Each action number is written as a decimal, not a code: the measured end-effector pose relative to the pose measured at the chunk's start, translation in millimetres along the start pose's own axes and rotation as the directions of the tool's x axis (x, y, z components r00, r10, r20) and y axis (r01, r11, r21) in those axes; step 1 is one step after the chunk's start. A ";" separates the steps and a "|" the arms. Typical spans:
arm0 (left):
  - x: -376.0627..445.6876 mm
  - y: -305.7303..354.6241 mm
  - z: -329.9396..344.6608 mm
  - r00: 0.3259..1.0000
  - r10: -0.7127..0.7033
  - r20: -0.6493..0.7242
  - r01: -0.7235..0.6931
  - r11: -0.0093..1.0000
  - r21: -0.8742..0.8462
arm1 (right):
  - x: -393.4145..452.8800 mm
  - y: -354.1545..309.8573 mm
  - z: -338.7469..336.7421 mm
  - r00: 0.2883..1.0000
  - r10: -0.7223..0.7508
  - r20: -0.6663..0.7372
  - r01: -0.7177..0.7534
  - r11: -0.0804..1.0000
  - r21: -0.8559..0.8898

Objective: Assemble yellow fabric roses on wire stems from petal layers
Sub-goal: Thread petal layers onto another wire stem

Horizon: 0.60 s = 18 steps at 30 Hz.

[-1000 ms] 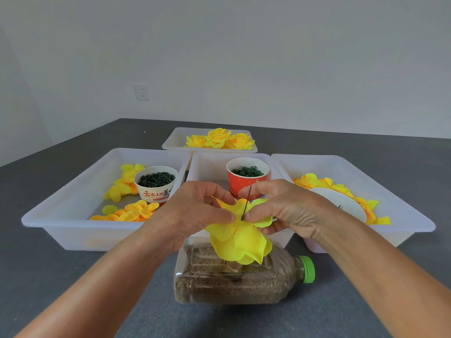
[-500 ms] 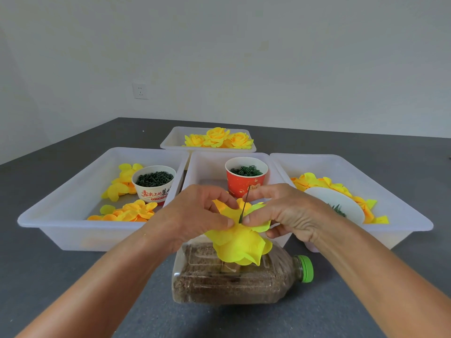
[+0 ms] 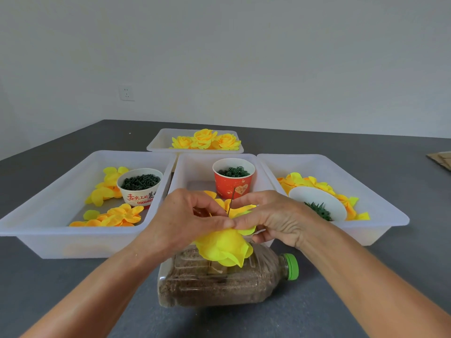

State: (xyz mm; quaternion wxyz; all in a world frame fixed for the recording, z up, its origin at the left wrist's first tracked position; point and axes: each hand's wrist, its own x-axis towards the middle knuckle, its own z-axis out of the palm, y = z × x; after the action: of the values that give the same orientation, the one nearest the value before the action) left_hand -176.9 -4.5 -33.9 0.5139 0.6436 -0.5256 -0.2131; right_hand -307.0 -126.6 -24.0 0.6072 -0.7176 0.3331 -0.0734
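Yellow fabric rose [image 3: 223, 247], part-built, at centre frame: soft rounded petal layers hanging below the hands, threaded on a thin dark wire stem [image 3: 231, 200] whose tip stands up between the thumbs; its lower run is hidden. Left hand [image 3: 188, 223] and right hand [image 3: 275, 218] meet thumb to thumb, fingers curled and pinching the upper petals around the wire. At 6 o'clock, touching the rose's underside, a clear ribbed plastic bottle [image 3: 219, 281] lies on its side, packed with brown granular fill, green cap at 3 o'clock. At 12 o'clock, a white bin [image 3: 188, 172] holds a red paper cup [image 3: 233, 181] of green parts. At 9 o'clock, a bin [image 3: 48, 215] holds loose petals and a white printed cup [image 3: 140, 186] of dark green pieces. At 3 o'clock, a bin [image 3: 380, 206] holds petals and a tipped white cup [image 3: 317, 203], contents indistinct. Farthest, a tray [image 3: 161, 142] holds finished roses [image 3: 205, 140]. Grey table [image 3: 366, 276].
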 end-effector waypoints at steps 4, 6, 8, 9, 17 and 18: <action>2.1 -5.9 0.3 0.999 0.044 0.027 -0.045 0.999 0.029 | 2.9 0.0 -14.0 0.998 -0.054 -0.014 0.052 0.991 -0.122; 3.3 -7.4 -0.6 0.997 0.052 0.051 -0.054 0.998 0.029 | 10.6 -2.0 -26.0 0.989 -0.110 -0.096 0.094 0.983 -0.158; 4.3 -8.8 -1.3 0.996 0.052 0.071 -0.054 0.998 0.020 | 25.0 -1.9 -42.4 0.946 -0.186 -0.266 0.138 0.972 -0.189; 4.5 -9.5 -1.6 0.996 0.049 0.075 -0.050 0.999 0.015 | 34.0 -1.0 -52.2 0.904 -0.233 -0.358 0.154 0.960 -0.234; 6.0 -10.7 -1.4 0.995 0.052 0.087 -0.053 0.999 0.000 | 109.1 23.3 -122.9 0.738 -0.194 -0.646 -0.385 0.666 -0.639; 6.3 -10.7 -1.6 0.995 0.052 0.089 -0.052 0.999 -0.001 | 115.0 26.3 -126.7 0.729 -0.176 -0.661 -0.410 0.661 -0.629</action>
State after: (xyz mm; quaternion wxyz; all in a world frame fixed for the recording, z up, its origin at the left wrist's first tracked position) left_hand -168.5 -10.3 -41.1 0.4951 0.6198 -0.5647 -0.2277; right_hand -293.5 -297.1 -50.7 0.1014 -0.7971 0.5779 -0.1429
